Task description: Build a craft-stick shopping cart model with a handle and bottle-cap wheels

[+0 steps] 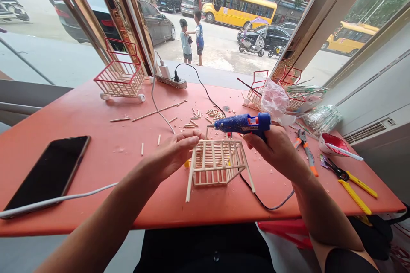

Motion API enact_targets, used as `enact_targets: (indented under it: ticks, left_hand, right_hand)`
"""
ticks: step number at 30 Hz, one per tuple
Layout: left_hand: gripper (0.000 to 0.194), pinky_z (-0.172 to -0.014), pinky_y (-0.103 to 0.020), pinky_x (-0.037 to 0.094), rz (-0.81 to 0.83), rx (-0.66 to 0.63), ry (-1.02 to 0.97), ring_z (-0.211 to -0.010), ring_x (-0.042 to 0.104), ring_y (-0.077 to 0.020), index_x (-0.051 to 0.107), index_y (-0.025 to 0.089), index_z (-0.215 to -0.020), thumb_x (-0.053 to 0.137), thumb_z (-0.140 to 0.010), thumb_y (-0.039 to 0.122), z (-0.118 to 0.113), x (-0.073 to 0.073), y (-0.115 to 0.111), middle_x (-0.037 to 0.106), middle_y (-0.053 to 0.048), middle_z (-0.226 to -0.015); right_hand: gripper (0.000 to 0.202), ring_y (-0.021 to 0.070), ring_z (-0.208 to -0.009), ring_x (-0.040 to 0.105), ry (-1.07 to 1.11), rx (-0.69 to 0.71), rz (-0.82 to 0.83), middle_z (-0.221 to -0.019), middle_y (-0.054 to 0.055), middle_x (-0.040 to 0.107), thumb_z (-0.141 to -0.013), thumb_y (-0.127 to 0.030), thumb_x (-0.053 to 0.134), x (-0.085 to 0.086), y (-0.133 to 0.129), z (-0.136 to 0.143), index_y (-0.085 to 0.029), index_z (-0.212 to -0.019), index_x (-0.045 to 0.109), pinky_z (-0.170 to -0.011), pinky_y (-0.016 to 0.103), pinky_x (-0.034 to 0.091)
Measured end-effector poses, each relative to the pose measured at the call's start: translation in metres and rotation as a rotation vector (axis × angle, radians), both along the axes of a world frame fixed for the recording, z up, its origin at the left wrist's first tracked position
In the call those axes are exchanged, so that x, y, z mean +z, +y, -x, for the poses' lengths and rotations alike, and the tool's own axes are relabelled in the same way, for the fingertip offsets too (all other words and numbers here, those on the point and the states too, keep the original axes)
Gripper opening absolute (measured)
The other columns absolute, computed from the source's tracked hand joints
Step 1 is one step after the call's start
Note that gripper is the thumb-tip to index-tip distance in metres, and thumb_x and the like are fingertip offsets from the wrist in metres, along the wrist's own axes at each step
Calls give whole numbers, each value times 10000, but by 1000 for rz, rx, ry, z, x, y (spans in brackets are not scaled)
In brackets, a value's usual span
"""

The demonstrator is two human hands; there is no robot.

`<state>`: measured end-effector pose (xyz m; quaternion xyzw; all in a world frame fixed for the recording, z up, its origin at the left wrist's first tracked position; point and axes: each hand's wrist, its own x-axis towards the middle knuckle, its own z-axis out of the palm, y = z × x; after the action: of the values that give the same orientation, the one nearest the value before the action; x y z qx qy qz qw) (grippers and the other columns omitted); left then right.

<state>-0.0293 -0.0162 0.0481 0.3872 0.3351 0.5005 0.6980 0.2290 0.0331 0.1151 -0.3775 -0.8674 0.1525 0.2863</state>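
Observation:
My right hand (278, 149) is wrapped round the handle of a blue hot glue gun (237, 123), its nozzle pointing left. Below the gun is a small basket frame (219, 169) of pale wooden sticks, with two longer sticks slanting down from its sides. My left hand (176, 151) grips the frame at its upper left corner; the thumb and fingers are closed there, the fingertips partly hidden. The nozzle tip is close to a short upright stick (206, 132) by the left fingertips; whether they touch I cannot tell. A yellow piece shows behind the frame.
Cut sticks (214, 113) lie beyond the frame. A phone (48, 170) and white cable lie left. A finished red-rimmed cart (120, 72) stands by a power strip (171, 81). Pliers (307, 151), yellow-handled cutters (349, 181) and a red cup (335, 144) are right. The gun's black cord crosses the table.

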Motion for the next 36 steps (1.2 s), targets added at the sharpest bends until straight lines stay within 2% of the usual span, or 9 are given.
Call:
enact_targets:
  ticks: [5, 14, 24, 30, 36]
  left_hand:
    - [406, -687, -258, 511, 10, -3, -18, -712, 607, -169, 741, 145, -821, 925, -684, 481, -2, 7, -1, 672, -38, -766]
    - [370, -725, -260, 535, -15, -20, -38, -752, 653, -179, 759, 148, -878, 881, -755, 476, 1, -4, 1, 720, -56, -822]
    - [381, -683, -254, 536, -20, -25, -31, -685, 641, -164, 747, 151, -846, 901, -727, 478, -1, 4, -1, 710, -43, -774]
    - [376, -695, -239, 541, -19, -25, -33, -692, 641, -155, 746, 154, -838, 908, -723, 473, -1, 5, -1, 700, -32, -756]
    - [404, -710, -244, 554, 12, -18, -29, -727, 661, -167, 763, 156, -842, 930, -687, 489, -2, 4, -1, 726, -48, -792]
  right_hand:
    - [482, 134, -560, 489, -25, -21, 6, -606, 14, 584, -1009, -563, 524, 1, 0, -1, -200, -694, 560, -572, 297, 342]
    - [525, 122, -512, 455, 3, -4, -50, -566, 4, 552, -1018, -591, 513, -2, 0, -4, -207, -661, 532, -514, 289, 308]
    - [451, 128, -586, 510, 38, 65, -61, -712, 24, 629, -1031, -504, 536, -3, 1, 1, -207, -693, 528, -571, 289, 362]
    - [434, 131, -587, 515, 38, 73, -90, -681, 15, 620, -1036, -482, 534, -5, 2, 2, -207, -702, 546, -585, 290, 360]
    - [441, 130, -556, 492, 27, 25, -80, -632, 8, 601, -1027, -498, 535, -5, 2, 0, -205, -699, 561, -573, 294, 353]
